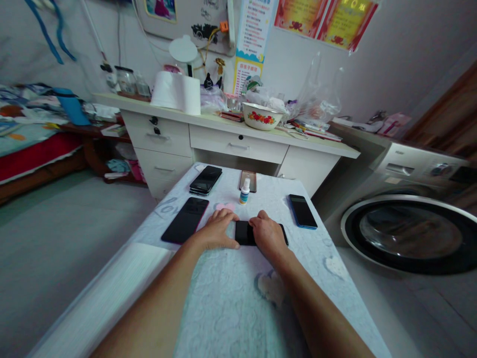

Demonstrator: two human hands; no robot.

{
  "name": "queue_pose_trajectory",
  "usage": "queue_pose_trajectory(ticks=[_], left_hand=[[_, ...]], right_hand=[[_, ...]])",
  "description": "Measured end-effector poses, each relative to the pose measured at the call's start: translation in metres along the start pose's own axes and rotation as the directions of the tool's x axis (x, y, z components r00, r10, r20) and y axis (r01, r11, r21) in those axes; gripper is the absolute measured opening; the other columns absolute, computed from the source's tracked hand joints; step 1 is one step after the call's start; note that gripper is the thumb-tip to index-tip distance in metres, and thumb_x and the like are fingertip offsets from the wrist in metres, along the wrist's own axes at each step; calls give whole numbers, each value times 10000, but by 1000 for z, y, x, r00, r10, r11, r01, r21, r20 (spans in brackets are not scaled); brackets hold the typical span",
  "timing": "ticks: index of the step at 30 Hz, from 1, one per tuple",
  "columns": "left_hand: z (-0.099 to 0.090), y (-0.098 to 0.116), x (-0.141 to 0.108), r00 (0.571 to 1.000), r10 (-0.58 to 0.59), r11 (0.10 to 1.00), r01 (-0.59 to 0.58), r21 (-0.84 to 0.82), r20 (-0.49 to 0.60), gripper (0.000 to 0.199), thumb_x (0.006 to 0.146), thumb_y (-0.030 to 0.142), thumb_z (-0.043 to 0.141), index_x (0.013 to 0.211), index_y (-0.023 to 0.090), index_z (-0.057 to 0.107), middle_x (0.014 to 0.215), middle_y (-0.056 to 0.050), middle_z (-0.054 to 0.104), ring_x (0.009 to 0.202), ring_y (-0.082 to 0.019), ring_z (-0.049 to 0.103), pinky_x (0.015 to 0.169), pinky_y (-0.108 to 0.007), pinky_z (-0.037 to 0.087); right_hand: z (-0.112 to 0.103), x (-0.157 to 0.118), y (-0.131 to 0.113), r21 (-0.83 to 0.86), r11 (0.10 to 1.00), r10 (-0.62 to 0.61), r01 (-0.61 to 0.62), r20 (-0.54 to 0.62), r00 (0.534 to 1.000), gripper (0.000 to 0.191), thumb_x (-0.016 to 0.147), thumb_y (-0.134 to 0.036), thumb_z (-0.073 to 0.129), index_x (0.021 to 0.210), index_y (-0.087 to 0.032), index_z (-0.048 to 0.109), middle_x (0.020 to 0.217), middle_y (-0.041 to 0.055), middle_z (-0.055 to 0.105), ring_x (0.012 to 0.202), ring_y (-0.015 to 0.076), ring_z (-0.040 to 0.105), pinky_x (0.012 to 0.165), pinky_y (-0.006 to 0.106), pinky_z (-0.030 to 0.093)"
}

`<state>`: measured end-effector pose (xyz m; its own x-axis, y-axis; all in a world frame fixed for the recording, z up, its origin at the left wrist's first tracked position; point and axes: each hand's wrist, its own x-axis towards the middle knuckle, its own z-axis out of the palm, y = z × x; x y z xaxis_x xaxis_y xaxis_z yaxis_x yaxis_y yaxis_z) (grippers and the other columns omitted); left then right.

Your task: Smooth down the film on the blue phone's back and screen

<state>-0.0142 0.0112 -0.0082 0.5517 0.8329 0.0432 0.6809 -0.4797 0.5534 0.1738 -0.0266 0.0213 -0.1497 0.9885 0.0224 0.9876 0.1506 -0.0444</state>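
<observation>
A black smartphone (244, 232) lies flat and crosswise on the cloth-covered table. At its left end, my left hand (216, 231) has thumb and forefinger on either side of it, gripping the edges. My right hand (267, 232) is closed and rests on top of the screen; whatever its curled fingers hold is hidden, and the hand covers much of the phone. Just beyond stands a small white spray bottle (244, 192) with a blue label. Left of my hands lies a larger dark phone or tablet (186, 219) with a reddish edge.
A stack of dark phones (206, 180) lies at the table's far left, a blue-edged phone (302, 211) at the right. A brownish phone case (253, 180) sits behind the bottle. Beyond are a white desk (238, 141) and, to the right, a washing machine (402, 169).
</observation>
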Motion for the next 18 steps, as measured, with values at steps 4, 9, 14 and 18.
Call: queue_pose_trajectory(ticks=[4, 9, 14, 18], left_hand=[[-2, 3, 0, 1000, -20, 1000, 20, 10, 10, 684, 533, 408, 764, 1151, 260, 509, 1302, -58, 419, 1282, -307, 326, 1039, -401, 330], [-2, 3, 0, 1000, -19, 1000, 19, 13, 13, 694, 531, 413, 767, 1155, 256, 508, 1305, -61, 415, 1278, -305, 332, 1035, -398, 333], [-1, 1, 0, 1000, -12, 1000, 12, 12, 5, 697, 524, 408, 772, 1153, 262, 507, 1284, -57, 431, 1270, -300, 344, 1026, -390, 344], [-1, 2, 0, 1000, -13, 1000, 13, 15, 4, 696, 524, 407, 769, 1152, 257, 510, 1283, -61, 434, 1275, -304, 340, 1034, -397, 336]], right_hand=[[-1, -4, 11, -25, 998, 52, -52, -1, 999, 342, 959, -279, 323, 973, -241, 663, 997, 48, 538, 738, 129, 562, 654, 254, 358], [0, -9, 20, 1, 993, 121, -121, -39, 992, 322, 957, -288, 347, 967, -242, 664, 973, 44, 554, 756, 133, 564, 655, 246, 346], [3, -10, 17, 14, 990, 140, -140, -60, 988, 331, 959, -276, 340, 957, -229, 667, 961, 51, 549, 761, 133, 564, 659, 243, 345], [6, -8, 9, 18, 997, 77, -76, -69, 995, 338, 960, -278, 332, 977, -241, 668, 988, 45, 550, 717, 123, 556, 633, 245, 342]])
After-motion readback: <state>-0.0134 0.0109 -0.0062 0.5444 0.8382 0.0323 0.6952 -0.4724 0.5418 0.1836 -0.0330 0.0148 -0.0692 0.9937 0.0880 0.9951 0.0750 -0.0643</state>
